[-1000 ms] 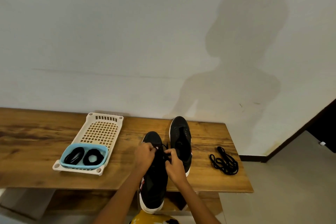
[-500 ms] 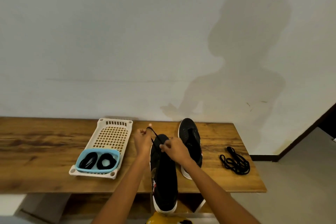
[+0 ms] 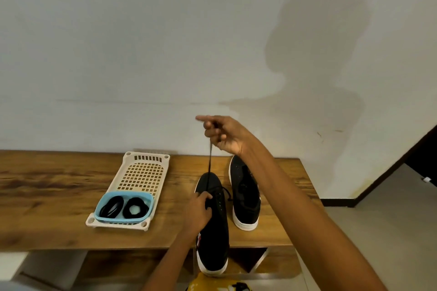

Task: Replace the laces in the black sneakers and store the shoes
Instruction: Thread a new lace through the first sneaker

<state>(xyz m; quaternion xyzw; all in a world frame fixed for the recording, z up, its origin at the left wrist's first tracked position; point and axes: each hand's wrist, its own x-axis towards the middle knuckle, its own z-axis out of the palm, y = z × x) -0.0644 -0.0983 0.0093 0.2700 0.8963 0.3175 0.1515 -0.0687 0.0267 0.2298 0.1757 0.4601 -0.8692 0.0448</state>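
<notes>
Two black sneakers with white soles are on the wooden table. The near sneaker overhangs the front edge, heel toward me. My left hand grips it at the eyelets. My right hand is raised above the table and pinches a black lace, which runs taut down to the near sneaker's eyelets. The second sneaker lies just to the right, partly behind my right forearm. The forearm hides the table's right end.
A cream perforated tray lies left of the shoes. At its near end a blue bin holds two coiled black laces. A wall rises right behind the table. Open shelf space shows under the tabletop, and grey floor lies to the right.
My right hand has risen well above the table, drawing the lace taut upward. My left hand has dropped from the lace onto the near sneaker. The loose lace pile at right is now hidden.
</notes>
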